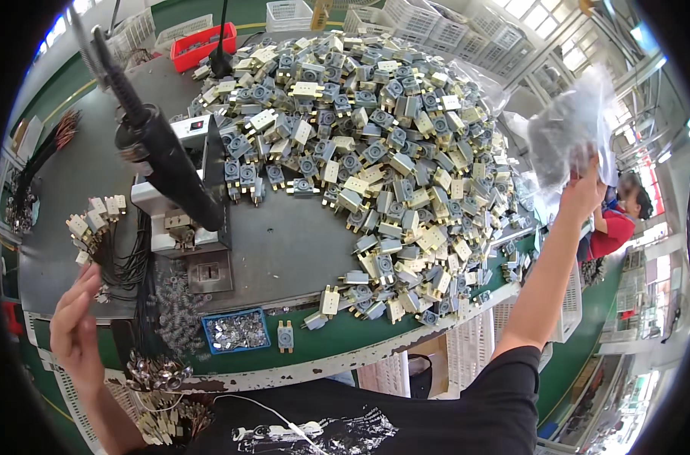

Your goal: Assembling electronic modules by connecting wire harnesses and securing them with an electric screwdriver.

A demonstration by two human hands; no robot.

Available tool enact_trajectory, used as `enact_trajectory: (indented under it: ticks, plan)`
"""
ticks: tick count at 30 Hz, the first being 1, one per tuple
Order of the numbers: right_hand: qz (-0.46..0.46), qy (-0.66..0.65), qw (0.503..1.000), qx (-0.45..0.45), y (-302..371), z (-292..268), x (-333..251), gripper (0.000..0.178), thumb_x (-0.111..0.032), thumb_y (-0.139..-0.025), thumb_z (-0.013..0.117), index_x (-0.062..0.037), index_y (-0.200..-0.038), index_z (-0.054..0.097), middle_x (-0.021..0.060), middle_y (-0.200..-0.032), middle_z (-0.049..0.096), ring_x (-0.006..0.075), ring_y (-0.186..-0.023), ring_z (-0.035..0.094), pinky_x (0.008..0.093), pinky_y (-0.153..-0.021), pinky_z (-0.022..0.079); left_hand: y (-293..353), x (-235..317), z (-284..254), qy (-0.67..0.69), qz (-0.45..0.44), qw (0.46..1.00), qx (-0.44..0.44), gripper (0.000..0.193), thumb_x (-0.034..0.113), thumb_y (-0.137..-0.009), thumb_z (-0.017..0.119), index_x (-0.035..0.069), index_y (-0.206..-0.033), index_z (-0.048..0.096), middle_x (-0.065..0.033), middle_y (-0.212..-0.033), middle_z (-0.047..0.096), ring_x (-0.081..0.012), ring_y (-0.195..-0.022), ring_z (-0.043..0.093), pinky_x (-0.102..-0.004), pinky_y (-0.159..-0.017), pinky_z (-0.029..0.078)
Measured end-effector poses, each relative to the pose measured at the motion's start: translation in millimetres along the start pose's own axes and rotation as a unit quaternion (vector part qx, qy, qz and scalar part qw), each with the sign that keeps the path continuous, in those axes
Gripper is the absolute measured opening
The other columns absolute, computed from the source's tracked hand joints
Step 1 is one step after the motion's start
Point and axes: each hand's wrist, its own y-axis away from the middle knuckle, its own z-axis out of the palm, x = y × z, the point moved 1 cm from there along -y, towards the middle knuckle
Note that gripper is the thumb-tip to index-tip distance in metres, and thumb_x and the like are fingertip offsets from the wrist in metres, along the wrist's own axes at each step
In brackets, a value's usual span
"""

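My right arm stretches far out to the right. At its end my right hand is closed on a crinkled clear plastic bag, held up beyond the pile's right edge; the bag's contents are too hazy to name. At the bench's left side my left hand hovers with its fingers stretched out and nothing visible in them. Nearest to it is a bunch of cream-and-grey plug parts on black cables. A large heap of grey and cream plug housings with metal prongs covers the bench's middle and right.
A bench machine stands left of the heap, with a black tool hanging over it. Small clear pieces lie beside a blue tray of metal bits. A red bin stands behind. Another person is at the right.
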Motion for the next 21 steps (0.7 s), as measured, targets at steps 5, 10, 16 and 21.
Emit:
enact_trajectory:
  ticks: [5,10,16,21]
  plan:
    - [0.023,0.010,1.000,-0.001,-28,-27,48,0.030,-0.014,-0.100,0.061,-0.0003,-0.126,0.058,0.0138,-0.125,0.068,0.0263,-0.104,0.069,0.0361,-0.084,0.058,73,-50,-29,-0.075,-0.139,0.984,0.083,0.031,0.009,-0.107,0.044,0.001,-0.135,0.055,-0.0201,-0.134,0.061,-0.0331,-0.130,0.055,-0.0441,-0.114,0.037]
    - [0.089,-0.020,0.996,0.024,-84,-76,148,0.027,-0.013,-0.100,0.062,-0.0038,-0.125,0.058,0.0148,-0.123,0.068,0.0254,-0.096,0.071,0.0364,-0.074,0.062,122,-85,-62,-0.125,-0.214,0.959,0.135,0.037,0.010,-0.110,0.037,-0.001,-0.143,0.048,-0.0179,-0.137,0.060,-0.0243,-0.131,0.054,-0.0352,-0.113,0.037]
    - [-0.002,0.075,0.997,-0.027,-210,-144,184,0.064,-0.023,-0.095,0.068,-0.0036,-0.149,0.040,0.0198,-0.149,0.045,0.0307,-0.131,0.050,0.0417,-0.111,0.042,145,-121,-61,-0.125,-0.286,0.938,0.153,0.039,0.013,-0.110,0.037,0.000,-0.146,0.045,-0.0161,-0.141,0.057,-0.0219,-0.131,0.053,-0.0334,-0.115,0.034]
    - [0.160,0.208,0.963,0.062,-107,-139,236,0.099,-0.023,-0.086,0.079,0.0010,-0.157,0.015,0.0193,-0.155,0.037,0.0286,-0.135,0.044,0.0413,-0.114,0.033,156,-105,-77,-0.124,-0.314,0.925,0.174,0.040,0.014,-0.110,0.039,0.000,-0.148,0.044,-0.0156,-0.143,0.055,-0.0225,-0.134,0.051,-0.0332,-0.115,0.034]
